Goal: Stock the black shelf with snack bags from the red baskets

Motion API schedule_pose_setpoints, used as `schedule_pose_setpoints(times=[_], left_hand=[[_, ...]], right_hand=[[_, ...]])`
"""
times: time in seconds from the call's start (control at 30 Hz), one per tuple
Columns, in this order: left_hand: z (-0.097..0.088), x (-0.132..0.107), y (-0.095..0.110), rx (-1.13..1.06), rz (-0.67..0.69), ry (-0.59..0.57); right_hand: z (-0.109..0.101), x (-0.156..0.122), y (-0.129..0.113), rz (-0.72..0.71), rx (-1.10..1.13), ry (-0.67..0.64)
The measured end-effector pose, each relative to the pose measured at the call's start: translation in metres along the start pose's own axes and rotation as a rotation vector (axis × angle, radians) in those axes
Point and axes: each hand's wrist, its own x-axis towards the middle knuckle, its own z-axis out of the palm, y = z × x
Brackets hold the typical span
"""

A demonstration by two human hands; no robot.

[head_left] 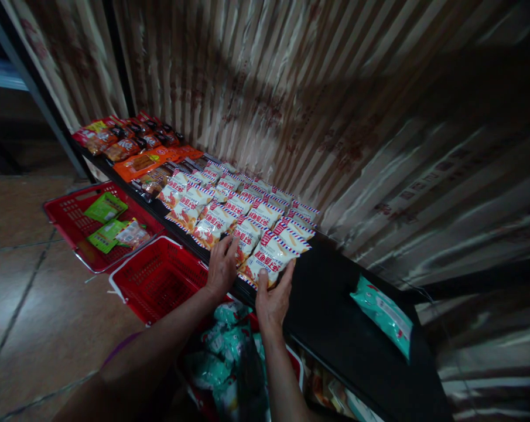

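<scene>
White, red-lettered snack bags (212, 223) with striped edges stand in rows on a black shelf (321, 293). My right hand (273, 302) grips the near end of the front right snack bag (269, 258), thumb on its face and fingers along its right side. Just left of that bag, my left hand (222, 266) touches the front of the row, its fingers loosely bent and holding nothing that I can see. Below my forearms, a red basket (297, 366) contains teal packets (229, 346).
Orange and red snack packs (153, 159) fill the shelf's far left. One teal packet (385, 313) lies toward its right end. A red basket (159, 275) and another red basket (67, 214) with green packets (106, 206) sit beside the shelf. Corrugated sheeting (291, 99) rises behind.
</scene>
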Motion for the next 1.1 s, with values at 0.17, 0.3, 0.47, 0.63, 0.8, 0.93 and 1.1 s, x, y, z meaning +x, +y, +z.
schedule_pose_setpoints(times=[0.17, 0.3, 0.47, 0.63, 0.8, 0.93, 1.1], left_hand=[[-0.005, 0.000, 0.005, -0.017, 0.018, -0.014], [-0.009, 0.000, 0.011, 0.000, 0.059, -0.039], [-0.008, 0.001, 0.012, 0.046, 0.022, -0.052], [-0.004, 0.000, 0.010, 0.033, 0.022, -0.038], [-0.002, 0.001, 0.008, 0.005, 0.011, -0.016], [-0.001, 0.003, 0.006, 0.002, -0.004, 0.019], [-0.003, 0.005, 0.002, -0.015, -0.036, 0.013]], right_hand=[[0.001, 0.000, 0.002, -0.013, -0.019, -0.003], [0.002, 0.000, 0.004, -0.009, -0.031, -0.006], [0.003, -0.001, 0.005, -0.018, -0.043, -0.002], [0.003, -0.002, 0.005, -0.008, -0.057, -0.002], [0.004, -0.002, 0.004, -0.013, -0.070, -0.010], [0.004, -0.003, 0.005, -0.025, -0.075, 0.003], [0.005, -0.003, 0.003, -0.019, -0.086, 0.005]])
